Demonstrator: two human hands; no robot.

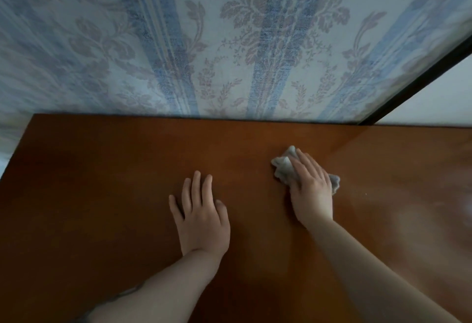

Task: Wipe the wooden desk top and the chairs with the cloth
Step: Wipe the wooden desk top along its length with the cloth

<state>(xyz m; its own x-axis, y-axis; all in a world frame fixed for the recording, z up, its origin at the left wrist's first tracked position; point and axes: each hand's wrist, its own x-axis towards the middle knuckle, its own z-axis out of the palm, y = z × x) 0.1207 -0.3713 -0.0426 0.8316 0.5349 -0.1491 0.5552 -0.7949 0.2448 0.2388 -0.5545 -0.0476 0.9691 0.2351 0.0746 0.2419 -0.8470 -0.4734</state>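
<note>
Right hand [313, 190] flat, fingers straight, pressing crumpled grey-white cloth [283, 168] onto glossy brown wooden counter [102, 182]; left hand [201, 216] spread, palm down on counter.

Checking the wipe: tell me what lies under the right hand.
Under the right hand lies the crumpled grey cloth, pressed flat-fingered onto the wooden desk top. Its edges poke out on both sides; the middle of it and the wood beneath are covered.

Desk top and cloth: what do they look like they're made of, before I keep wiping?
Desk top: looks like reddish-brown wood or wood veneer with a smooth, semi-gloss finish; pale light reflects off its right side. Solid or veneer cannot be told.
Cloth: soft, pale grey-white fabric, matte, crumpled into folds under the flat right hand. Its weave is too blurred to name.
</note>
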